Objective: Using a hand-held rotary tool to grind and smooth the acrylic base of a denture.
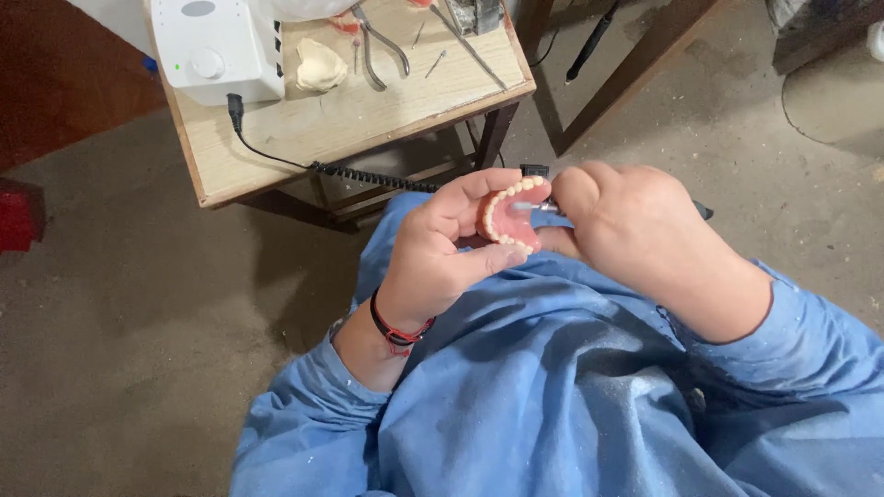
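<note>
My left hand (442,248) grips a pink denture (509,219) with a row of white teeth, held over my blue-clad lap. My right hand (626,230) is closed around a rotary handpiece (543,208), whose metal tip touches the inside of the denture. The black rear end of the handpiece sticks out past my right hand, and most of its body is hidden in the fist. A red and black band circles my left wrist.
A small wooden table (368,120) stands ahead with a white motor unit (216,46), a coiled black cable (368,175), a plaster cast (319,64), pliers (382,46) and thin metal tools. A red object (18,213) sits at far left on the concrete floor.
</note>
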